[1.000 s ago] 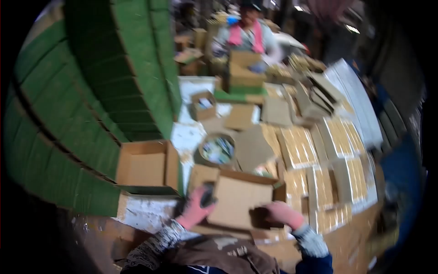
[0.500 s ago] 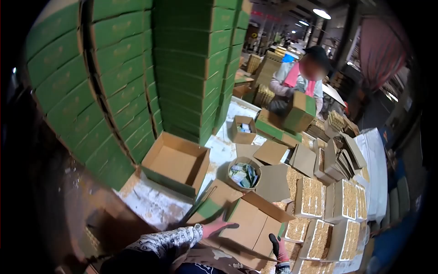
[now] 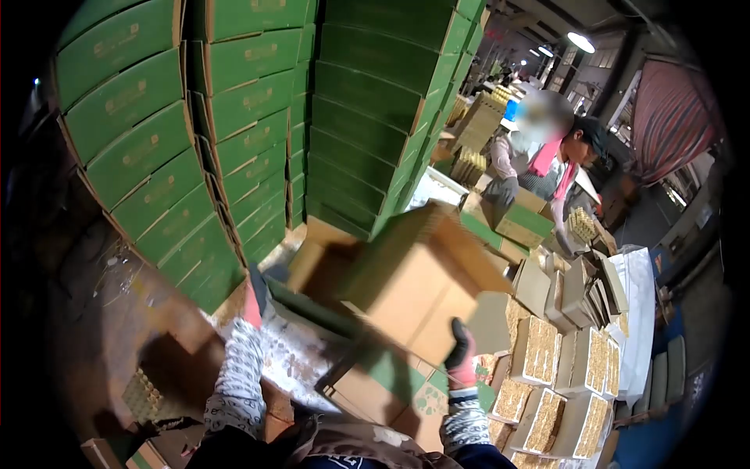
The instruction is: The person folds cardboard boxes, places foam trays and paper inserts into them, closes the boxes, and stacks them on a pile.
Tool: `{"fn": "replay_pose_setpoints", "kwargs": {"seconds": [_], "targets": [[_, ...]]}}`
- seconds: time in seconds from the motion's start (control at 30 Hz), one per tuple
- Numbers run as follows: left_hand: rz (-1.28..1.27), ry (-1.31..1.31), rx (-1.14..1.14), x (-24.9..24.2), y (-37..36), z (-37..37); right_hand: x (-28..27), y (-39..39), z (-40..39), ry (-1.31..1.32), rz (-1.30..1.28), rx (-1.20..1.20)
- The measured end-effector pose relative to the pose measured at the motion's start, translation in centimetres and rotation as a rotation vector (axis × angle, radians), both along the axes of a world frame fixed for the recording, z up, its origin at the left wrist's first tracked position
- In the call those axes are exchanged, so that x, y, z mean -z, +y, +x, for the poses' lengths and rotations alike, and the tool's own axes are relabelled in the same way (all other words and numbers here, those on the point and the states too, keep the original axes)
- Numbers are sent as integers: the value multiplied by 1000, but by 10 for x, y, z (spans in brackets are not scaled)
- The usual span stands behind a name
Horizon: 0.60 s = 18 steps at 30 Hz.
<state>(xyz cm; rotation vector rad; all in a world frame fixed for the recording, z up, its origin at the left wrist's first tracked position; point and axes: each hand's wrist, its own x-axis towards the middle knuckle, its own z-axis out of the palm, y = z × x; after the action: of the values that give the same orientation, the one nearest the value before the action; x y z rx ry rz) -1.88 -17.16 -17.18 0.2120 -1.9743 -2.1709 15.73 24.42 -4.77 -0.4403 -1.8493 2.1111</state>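
Note:
My right hand (image 3: 462, 356), in a pink glove with dark fingertips, grips the near right edge of an open cardboard box (image 3: 426, 293). This box is raised and tilted, blurred by motion, its green side facing left. Farther left, my left hand (image 3: 254, 301) is at the near left corner of a second open cardboard box (image 3: 308, 309), its dark fingertips closed against that end. The raised box partly covers the second one. Below my right hand lies brown and green cardboard (image 3: 391, 383), in front of my body.
Tall stacks of green boxes (image 3: 148, 156) rise at the left and back. Several boxes with tan, crumbly-looking tops (image 3: 539, 352) stand at the right. Across the table a co-worker (image 3: 539, 168) handles a green and brown box (image 3: 525, 225). Folded cardboard (image 3: 598, 285) leans at the right.
The box has risen and moved up-left, over the second box. My left hand has let go of it and moved left to the second box. The co-worker's box is lower.

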Motion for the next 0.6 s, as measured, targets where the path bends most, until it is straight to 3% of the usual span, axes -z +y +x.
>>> {"fn": "replay_pose_setpoints", "kwargs": {"seconds": [0.03, 0.07, 0.13, 0.2, 0.27, 0.33, 0.37, 0.4, 0.43, 0.47, 0.5, 0.53, 0.57, 0.6], "targets": [[114, 74, 491, 11, -5, -8, 2, -18, -16, 131, 69, -87], [326, 117, 499, 49, -10, -24, 7, -43, -32, 256, 140, -171], [291, -11, 104, 17, 10, 1, 58, -82, -85, 319, 866, -111], [285, -3, 72, -1, 9, 11, 21, -131, -106, -387, 896, -18], [304, -3, -5, -7, 10, 22, 10, -114, -108, -402, 851, -132], [336, -8, -72, 3, 17, 36, 25, -80, -84, -265, 424, -295], [265, 33, -196, 19, 14, 41, 33, -65, -56, -96, 407, -212], [200, 79, -322, 47, 8, 52, -5, -60, -11, -145, 639, -144], [-119, 74, -224, 94, 4, 82, 39, -28, 29, -213, 744, -4], [164, -30, -271, 88, 20, 112, 41, -14, 79, -355, 813, 121], [-524, -190, -2, 50, 28, 145, 68, 9, 132, -287, 1160, 229], [-449, -62, 305, 14, 53, 173, 89, 27, 191, -481, 1452, 389], [-470, 186, 523, 33, 73, 192, 109, 42, 234, -739, 1384, 445], [-1169, 599, 541, -32, 99, 205, 120, 49, 268, -990, 1217, 425]]}}
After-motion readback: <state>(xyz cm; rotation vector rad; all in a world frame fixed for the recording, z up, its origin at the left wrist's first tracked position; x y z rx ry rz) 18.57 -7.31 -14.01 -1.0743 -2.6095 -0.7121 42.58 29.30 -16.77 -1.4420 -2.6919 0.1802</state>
